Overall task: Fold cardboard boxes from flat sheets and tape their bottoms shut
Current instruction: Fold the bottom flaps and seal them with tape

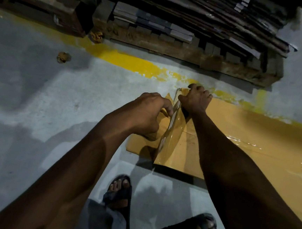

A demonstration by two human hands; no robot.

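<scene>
At the left of the frame we saw a crumpled wad (63,57) on the grey floor (29,94). Just left of centre, our left hand (150,112) had its fingers curled, pinching a strip of clear tape (170,134). At the strip's upper end, our right hand (196,100) was clenched around it. Beneath both hands lay the cardboard box (244,140), filling the centre right, below a pallet (223,66) stacked with flat sheets (154,23).

Box (245,133) tan-brown; floor (39,86) grey, yellow painted stripe (132,62); sandals (121,194) dark.
</scene>
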